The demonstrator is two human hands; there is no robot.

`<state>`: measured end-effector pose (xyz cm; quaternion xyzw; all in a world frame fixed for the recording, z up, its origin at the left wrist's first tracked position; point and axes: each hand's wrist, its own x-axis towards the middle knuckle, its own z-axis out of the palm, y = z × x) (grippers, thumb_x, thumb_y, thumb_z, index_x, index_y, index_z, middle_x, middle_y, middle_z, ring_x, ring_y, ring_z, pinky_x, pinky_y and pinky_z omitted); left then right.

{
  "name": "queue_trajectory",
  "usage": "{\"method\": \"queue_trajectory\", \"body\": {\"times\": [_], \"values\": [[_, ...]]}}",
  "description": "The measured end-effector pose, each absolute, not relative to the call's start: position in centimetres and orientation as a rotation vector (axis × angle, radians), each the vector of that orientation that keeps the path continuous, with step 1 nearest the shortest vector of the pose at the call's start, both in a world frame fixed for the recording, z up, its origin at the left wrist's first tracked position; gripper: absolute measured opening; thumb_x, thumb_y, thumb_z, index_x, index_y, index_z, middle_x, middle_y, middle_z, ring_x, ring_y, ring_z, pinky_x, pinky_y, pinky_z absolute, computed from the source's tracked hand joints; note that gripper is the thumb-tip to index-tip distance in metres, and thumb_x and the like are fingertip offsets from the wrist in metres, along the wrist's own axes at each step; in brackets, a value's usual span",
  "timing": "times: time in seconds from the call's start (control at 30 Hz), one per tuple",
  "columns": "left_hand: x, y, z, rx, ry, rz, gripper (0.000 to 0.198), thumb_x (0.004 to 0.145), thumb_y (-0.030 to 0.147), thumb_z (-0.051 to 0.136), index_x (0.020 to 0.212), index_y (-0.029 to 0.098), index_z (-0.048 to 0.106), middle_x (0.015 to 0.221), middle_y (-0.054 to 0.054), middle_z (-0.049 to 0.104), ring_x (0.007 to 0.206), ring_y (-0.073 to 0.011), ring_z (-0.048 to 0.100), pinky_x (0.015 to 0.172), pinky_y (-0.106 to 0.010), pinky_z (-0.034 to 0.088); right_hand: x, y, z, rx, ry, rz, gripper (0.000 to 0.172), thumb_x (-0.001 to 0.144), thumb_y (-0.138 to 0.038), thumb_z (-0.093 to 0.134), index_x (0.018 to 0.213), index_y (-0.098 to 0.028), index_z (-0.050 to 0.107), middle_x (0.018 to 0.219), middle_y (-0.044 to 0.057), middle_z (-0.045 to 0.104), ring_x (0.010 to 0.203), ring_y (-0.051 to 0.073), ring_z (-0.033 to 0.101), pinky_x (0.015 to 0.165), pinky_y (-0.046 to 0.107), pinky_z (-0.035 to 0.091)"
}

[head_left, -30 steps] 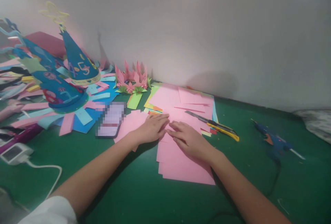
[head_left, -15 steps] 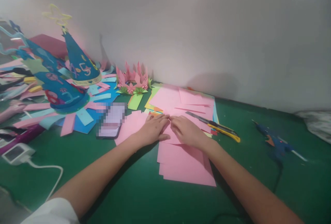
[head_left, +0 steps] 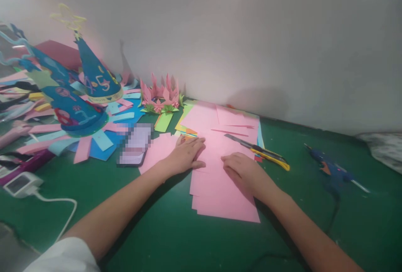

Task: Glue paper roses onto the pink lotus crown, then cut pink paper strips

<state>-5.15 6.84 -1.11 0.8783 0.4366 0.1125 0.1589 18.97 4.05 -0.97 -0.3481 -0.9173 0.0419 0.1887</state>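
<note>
My left hand [head_left: 185, 154] lies with fingers stretched over the pink paper sheets [head_left: 220, 198], its thumb apart from them. To its right, my right hand [head_left: 248, 173] rests on the same sheets with loosely bent fingers; I see nothing held in it. The sheets overlap in an uneven stack. Beyond the right hand lies a yellow and black utility knife [head_left: 273, 161], and a metal ruler-like strip [head_left: 237, 140] lies against it. More pink sheets [head_left: 201, 115] spread out behind the hands, with yellow, green and blue paper edges under them.
A pink paper crown [head_left: 161, 96] stands by the wall. Blue cone hats [head_left: 97, 77] with paper strips fill the left side. A phone [head_left: 135, 144] lies left of the sheets, near a white device with a cable [head_left: 21, 186]. On the right is a blue glue gun [head_left: 334, 167].
My right hand has slid right and toward me across the pink paper, away from my left hand. The left hand stays nearly where it was.
</note>
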Motion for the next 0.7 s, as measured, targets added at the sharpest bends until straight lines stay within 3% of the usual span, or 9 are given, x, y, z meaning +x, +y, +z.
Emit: {"method": "queue_trajectory", "body": {"times": [0.23,0.47,0.6,0.7], "values": [[-5.1,6.8,-1.2,2.508,1.248,0.326,0.06,0.081,0.043,0.06,0.132,0.022,0.037,0.143,-0.014,0.04,0.131,-0.028,0.036,0.106,-0.052,0.012,20.3,2.3,-0.1,-0.899,-2.657,0.097,0.02,0.087,-0.009,0.045,0.085,-0.014,0.063,0.086,0.01,0.068,0.083,0.021,0.06,0.075,0.036,0.049],[-5.0,6.6,-0.6,2.525,1.275,0.277,0.053,0.082,0.037,0.06,0.129,0.02,0.041,0.143,-0.015,0.039,0.132,-0.0303,0.034,0.106,-0.057,0.009,20.3,2.1,0.7,-1.112,-2.585,0.258,0.019,0.087,-0.017,0.045,0.08,-0.017,0.063,0.076,0.006,0.065,0.074,0.02,0.057,0.068,0.034,0.045],[-4.1,6.4,0.2,2.592,1.015,0.261,0.042,0.086,0.02,0.05,0.127,0.021,0.043,0.143,-0.011,0.041,0.13,-0.0253,0.037,0.104,-0.048,0.023,19.2,3.5,0.0,-1.333,-2.438,0.387,0.014,0.085,-0.019,0.049,0.079,-0.02,0.062,0.08,0.004,0.066,0.079,0.02,0.057,0.073,0.034,0.043],[-2.7,6.4,0.3,2.626,0.832,0.292,0.026,0.088,0.014,0.041,0.11,0.02,0.055,0.135,-0.007,0.05,0.121,-0.0215,0.046,0.096,-0.038,0.034,18.8,4.2,-0.9,-1.363,-2.372,0.474,0.013,0.084,-0.02,0.049,0.081,-0.021,0.062,0.085,0.004,0.066,0.085,0.02,0.057,0.077,0.035,0.042]]}}
